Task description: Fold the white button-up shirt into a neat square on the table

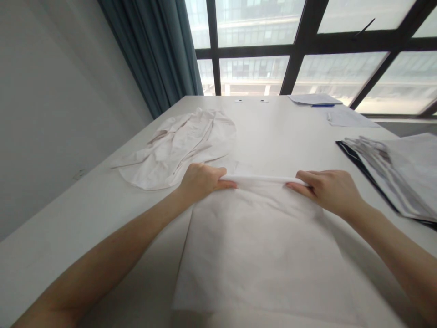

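Note:
A white cloth (269,255) spreads down toward the front of the view, its far edge pulled fairly straight between my hands. My left hand (206,180) pinches that edge at its left end, thumb along the fabric. At the right end, my right hand (324,189) grips the same edge between thumb and curled fingers. Behind my left hand a second, crumpled white cloth (191,141) lies on the white table (273,136), touched by neither hand.
To the right lies a stack of pale fabric (406,173) on something dark. Papers (314,99) and a blue pen (322,105) rest near the table's far right edge. Beyond are a window (256,73) and a blue curtain (160,50); a grey wall (61,100) stands left.

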Available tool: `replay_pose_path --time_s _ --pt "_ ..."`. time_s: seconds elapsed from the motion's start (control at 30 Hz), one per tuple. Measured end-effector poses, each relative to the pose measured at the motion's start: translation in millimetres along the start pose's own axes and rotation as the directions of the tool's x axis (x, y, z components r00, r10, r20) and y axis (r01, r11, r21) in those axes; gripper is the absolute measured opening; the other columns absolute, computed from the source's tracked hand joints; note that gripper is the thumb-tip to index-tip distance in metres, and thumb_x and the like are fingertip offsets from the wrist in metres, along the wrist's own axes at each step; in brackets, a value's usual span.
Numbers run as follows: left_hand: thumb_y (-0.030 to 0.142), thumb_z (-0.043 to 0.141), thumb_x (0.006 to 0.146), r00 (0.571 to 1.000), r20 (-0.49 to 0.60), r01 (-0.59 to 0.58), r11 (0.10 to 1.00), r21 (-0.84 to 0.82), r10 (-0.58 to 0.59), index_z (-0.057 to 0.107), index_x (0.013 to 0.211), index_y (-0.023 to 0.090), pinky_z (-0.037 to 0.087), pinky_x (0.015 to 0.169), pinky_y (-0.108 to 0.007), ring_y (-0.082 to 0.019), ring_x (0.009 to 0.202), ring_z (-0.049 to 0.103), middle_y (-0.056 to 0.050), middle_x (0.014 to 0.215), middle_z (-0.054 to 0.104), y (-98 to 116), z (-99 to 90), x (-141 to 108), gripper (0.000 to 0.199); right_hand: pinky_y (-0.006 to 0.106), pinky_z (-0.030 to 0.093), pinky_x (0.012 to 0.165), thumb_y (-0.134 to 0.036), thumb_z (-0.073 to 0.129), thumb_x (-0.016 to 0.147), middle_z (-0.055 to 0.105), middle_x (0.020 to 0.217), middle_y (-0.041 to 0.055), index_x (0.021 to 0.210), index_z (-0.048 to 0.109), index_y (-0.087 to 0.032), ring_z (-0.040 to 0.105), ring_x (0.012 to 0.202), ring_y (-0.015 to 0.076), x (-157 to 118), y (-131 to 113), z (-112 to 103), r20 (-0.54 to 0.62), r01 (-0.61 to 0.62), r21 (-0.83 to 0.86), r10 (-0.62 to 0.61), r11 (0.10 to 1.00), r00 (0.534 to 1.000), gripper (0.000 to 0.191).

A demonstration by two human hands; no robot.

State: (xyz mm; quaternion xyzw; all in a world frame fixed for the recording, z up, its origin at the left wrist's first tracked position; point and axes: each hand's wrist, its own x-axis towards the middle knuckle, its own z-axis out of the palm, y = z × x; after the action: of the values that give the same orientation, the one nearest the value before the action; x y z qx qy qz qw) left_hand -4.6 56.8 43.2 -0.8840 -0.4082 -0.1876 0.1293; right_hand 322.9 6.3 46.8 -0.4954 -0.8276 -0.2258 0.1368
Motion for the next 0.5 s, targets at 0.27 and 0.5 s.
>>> replay_pose_path --time_s 0.27,0.5 --pt "0.082 0.013 0.089 0.99 0.083 0.115 0.993 -0.036 -0.112 0.06 0.057 0.019 0.016 0.051 -0.028 -0.015 0.047 0.044 -0.003 0.051 0.056 -12.5 5.1 1.0 0.084 0.027 0.015 0.05 -0.073 0.02 0.094 0.057 0.046 0.0036 0.057 0.056 -0.02 0.048 0.041 0.0143 -2.4 6.8 7.5 0.018 -0.112 0.0 0.112 0.994 0.994 0.074" --pt "0.084 0.022 0.086 0.978 0.082 0.199 0.974 -0.105 -0.191 0.054 0.053 0.019 0.016 0.052 -0.028 -0.015 0.048 0.041 -0.002 0.049 0.05 -16.0 8.0 0.4 0.08 0.027 0.018 0.049 -0.076 0.019 0.091 0.055 0.044 0.003 0.058 0.059 -0.021 0.047 0.04 0.0146 -3.3 9.8 12.0 0.048 -0.155 0.061 0.152 0.986 0.987 0.076"
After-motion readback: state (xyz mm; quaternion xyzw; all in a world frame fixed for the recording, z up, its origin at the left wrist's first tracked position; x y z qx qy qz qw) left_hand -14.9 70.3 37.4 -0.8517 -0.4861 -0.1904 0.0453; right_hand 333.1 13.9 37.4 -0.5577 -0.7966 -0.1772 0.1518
